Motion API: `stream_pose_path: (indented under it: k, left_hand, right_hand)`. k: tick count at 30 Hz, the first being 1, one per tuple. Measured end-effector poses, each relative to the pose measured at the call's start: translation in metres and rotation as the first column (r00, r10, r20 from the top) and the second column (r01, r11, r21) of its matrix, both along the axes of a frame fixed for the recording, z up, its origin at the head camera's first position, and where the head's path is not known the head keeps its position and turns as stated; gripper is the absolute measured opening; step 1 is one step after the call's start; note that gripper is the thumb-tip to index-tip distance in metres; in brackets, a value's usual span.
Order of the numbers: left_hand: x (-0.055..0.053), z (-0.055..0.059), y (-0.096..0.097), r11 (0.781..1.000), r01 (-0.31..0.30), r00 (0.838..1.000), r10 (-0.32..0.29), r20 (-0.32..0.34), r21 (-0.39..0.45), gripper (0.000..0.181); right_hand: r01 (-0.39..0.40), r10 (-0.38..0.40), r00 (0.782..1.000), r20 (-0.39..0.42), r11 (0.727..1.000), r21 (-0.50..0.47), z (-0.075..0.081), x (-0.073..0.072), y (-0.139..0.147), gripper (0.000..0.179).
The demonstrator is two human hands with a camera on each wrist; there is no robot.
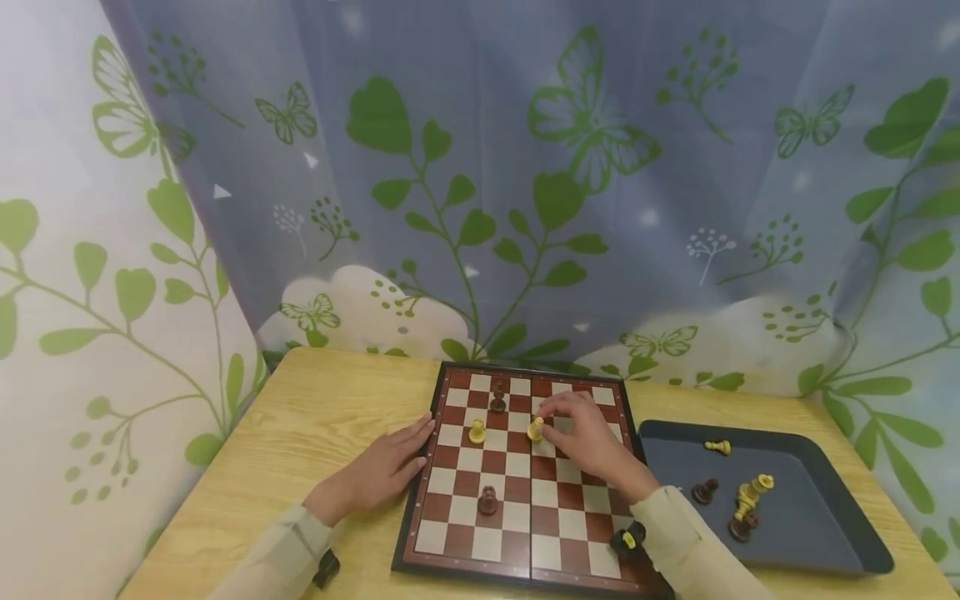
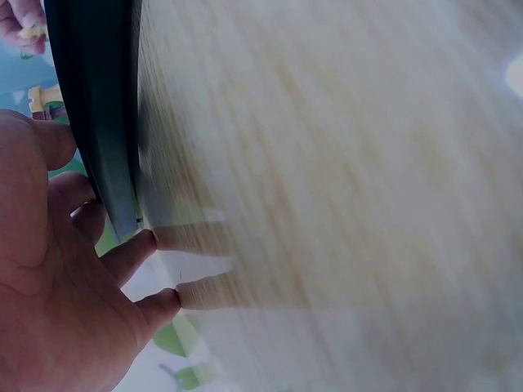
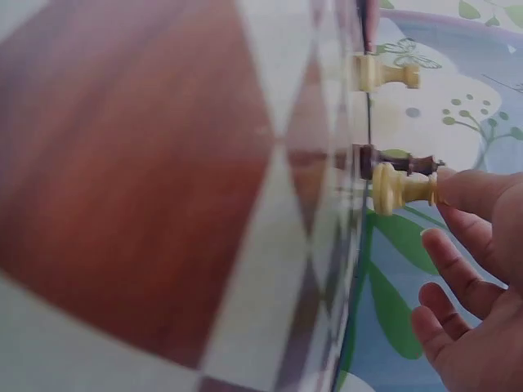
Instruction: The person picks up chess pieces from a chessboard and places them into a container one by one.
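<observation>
My right hand (image 1: pixel 585 433) pinches the top of a yellow chess piece (image 3: pixel 391 189) between thumb and fingertips, its base low over the right half of the checkered board (image 1: pixel 517 492). The fingers hide its head. A yellow rook (image 1: pixel 477 432) stands upright on the left half, with a tall dark brown chess piece (image 1: pixel 498 398) behind it. Nearer the front is another dark brown chess piece (image 1: pixel 487 501). At the board's left edge, my left hand (image 1: pixel 382 467) has its fingers extended; in the left wrist view, two fingertips (image 2: pixel 167 300) meet the wooden tabletop beside the black rim.
A dark grey tray (image 1: pixel 817 500) sits right of the board. Inside it lie a yellow piece (image 1: pixel 717 447), a dark piece (image 1: pixel 705 492) and a small cluster of yellow and dark pieces (image 1: pixel 750 496). A leaf-patterned curtain (image 1: pixel 480 167) hangs behind the wooden table (image 1: pixel 300 417).
</observation>
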State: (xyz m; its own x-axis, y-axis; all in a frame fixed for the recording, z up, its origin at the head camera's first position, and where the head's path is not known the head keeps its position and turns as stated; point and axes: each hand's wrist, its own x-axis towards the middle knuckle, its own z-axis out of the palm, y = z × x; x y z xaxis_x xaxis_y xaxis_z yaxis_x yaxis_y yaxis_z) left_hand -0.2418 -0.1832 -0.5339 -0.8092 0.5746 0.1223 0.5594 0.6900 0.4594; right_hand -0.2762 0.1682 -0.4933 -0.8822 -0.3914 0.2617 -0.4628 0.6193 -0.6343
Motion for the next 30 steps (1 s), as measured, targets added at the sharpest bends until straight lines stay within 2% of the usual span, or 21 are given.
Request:
stream_pose_path:
  k: [5, 11, 18, 25, 30]
  left_hand:
    - [0.0, -0.002, 0.001, 1.0, -0.002, 1.0, 0.002, 0.005, -0.008, 0.056]
    - [-0.002, -0.005, 0.0, 1.0, 0.001, 1.0, -0.001, 0.001, -0.001, 0.057]
    - [-0.002, -0.005, -0.001, 1.0, -0.001, 1.0, 0.001, 0.001, -0.01, 0.058]
    - [-0.002, -0.003, -0.001, 1.0, -0.009, 1.0, 0.009, 0.023, -0.006, 0.057]
    - [-0.002, -0.003, 0.001, 1.0, -0.006, 1.0, 0.006, 0.025, -0.008, 0.058]
  right_hand:
    - [0.018, -0.02, 0.997, -0.072, 1.0, -0.026, 0.006, 0.003, 0.002, 0.009]
    - [0.044, -0.047, 0.998, -0.051, 0.998, -0.048, 0.011, 0.008, 0.011, 0.011]
    - [0.044, -0.051, 0.991, -0.123, 0.997, -0.059, 0.013, 0.015, 0.03, 0.011]
    - [0.106, -0.113, 0.984, -0.14, 0.993, -0.055, 0.024, 0.027, 0.054, 0.014]
    - [0.182, -0.186, 0.974, -0.13, 0.983, -0.04, 0.029, 0.038, 0.079, 0.014]
